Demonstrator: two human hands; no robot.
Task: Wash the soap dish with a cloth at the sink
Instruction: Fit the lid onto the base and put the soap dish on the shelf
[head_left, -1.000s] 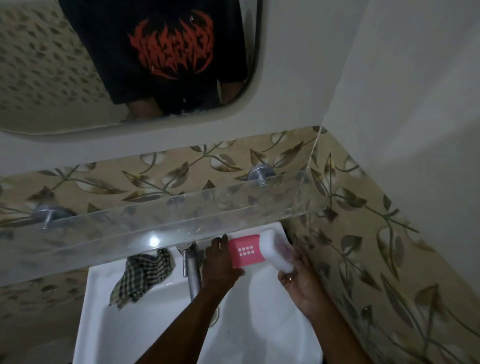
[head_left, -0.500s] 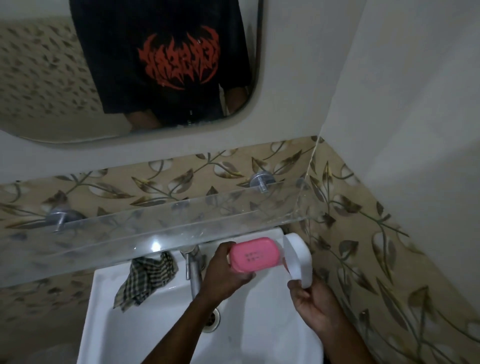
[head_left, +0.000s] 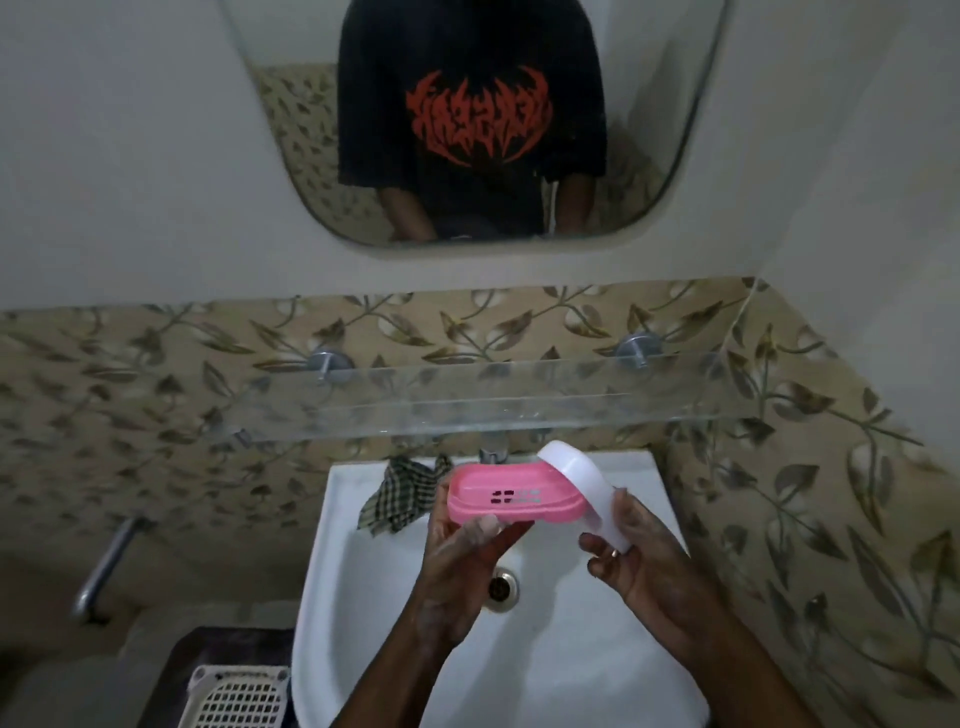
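Nearest the viewer, 2 bare forearms reach up over a white sink (head_left: 332, 519), whose metal drain (head_left: 503, 587) shows between them. The left hand (head_left: 467, 561) is closed on the pink tray (head_left: 511, 496) of the soap dish, fingers under its near edge, holding it roughly level above the basin with its slotted floor facing up. The right hand (head_left: 639, 561) is closed on the white cover (head_left: 584, 491) of the soap dish, gripping its lower end so that it stands tilted, its upper end just beside the right end of the tray; whether the 2 parts touch cannot be told. A ring shows on 1 finger of the right hand. At lower left, beside the sink, sits a white lattice basket (head_left: 239, 696), and a metal pipe (head_left: 106, 564) leans against the tiled wall. On the back left rim of the sink lies a checked cloth (head_left: 400, 496), well clear of both hands. Behind the tray a tap (head_left: 493, 452) is partly hidden. Above it a glass shelf (head_left: 467, 405) spans the leaf-patterned tiles (head_left: 156, 374) on 2 metal pegs. Farthest, a mirror (head_left: 291, 130) reflects a dark shirt with a red print.
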